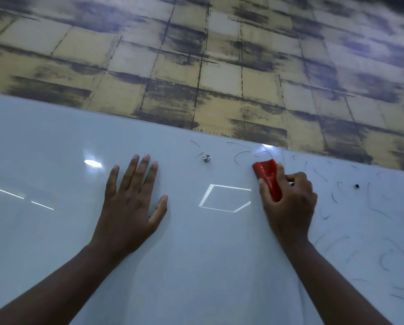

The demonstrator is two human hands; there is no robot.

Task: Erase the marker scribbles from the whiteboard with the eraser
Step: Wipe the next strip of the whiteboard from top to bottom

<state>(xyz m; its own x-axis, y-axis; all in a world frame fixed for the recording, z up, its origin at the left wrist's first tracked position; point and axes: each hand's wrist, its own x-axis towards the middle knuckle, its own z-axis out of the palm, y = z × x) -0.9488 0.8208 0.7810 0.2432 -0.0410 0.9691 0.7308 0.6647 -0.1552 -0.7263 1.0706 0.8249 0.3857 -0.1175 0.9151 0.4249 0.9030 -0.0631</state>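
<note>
Snugly, eraser (267, 178) within right fingers (290, 177).

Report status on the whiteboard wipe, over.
Left hand flat on the whiteboard. Right hand grips the red eraser, pressed to the board. Scribbles remain on the right side. Metal stud left of the eraser.

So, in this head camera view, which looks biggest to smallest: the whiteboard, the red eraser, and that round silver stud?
1. whiteboard
2. red eraser, partly hidden in the right hand
3. silver stud
</note>
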